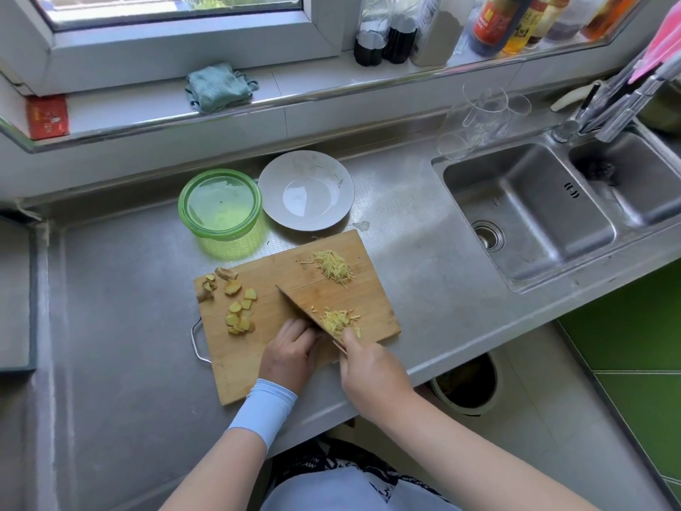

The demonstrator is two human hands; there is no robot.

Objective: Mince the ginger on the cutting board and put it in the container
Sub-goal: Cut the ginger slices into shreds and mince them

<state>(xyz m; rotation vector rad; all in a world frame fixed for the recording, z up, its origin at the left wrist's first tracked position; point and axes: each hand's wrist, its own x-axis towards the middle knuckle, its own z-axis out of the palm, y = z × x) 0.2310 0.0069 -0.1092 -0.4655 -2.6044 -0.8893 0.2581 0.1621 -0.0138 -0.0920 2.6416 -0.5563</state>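
1. Ginger lies in three lots on the cutting board point(265, 274): round ginger slices point(239, 311) and knobbly ends on its left side, a far heap of shreds point(333, 267) near its far right corner, and a near heap of shreds point(339, 320) just to the right of the blade.
2. Right hand point(372, 370): its fingers are clenched round the handle of the knife point(309, 311), whose broad blade runs slantwise across the board with its tip pointing away and to the left.
3. Left hand point(291, 354): it sits on the board just left of the blade, fingers curled down toward the wood. What lies under them is hidden, so I cannot tell whether they pin any ginger.
4. Container point(220, 204): green and see-through with its lid on, it stands on the desk point(121, 289) just beyond the board's far edge, with no ginger to be seen in it.
5. Plate point(306, 189): grey, it sits just right of the container.
6. Sink point(527, 212): a steel double basin is set into the desk well to the right, with clear glasses point(482, 116) behind it.
7. Windowsill: a folded teal cloth point(217, 86) lies on it.
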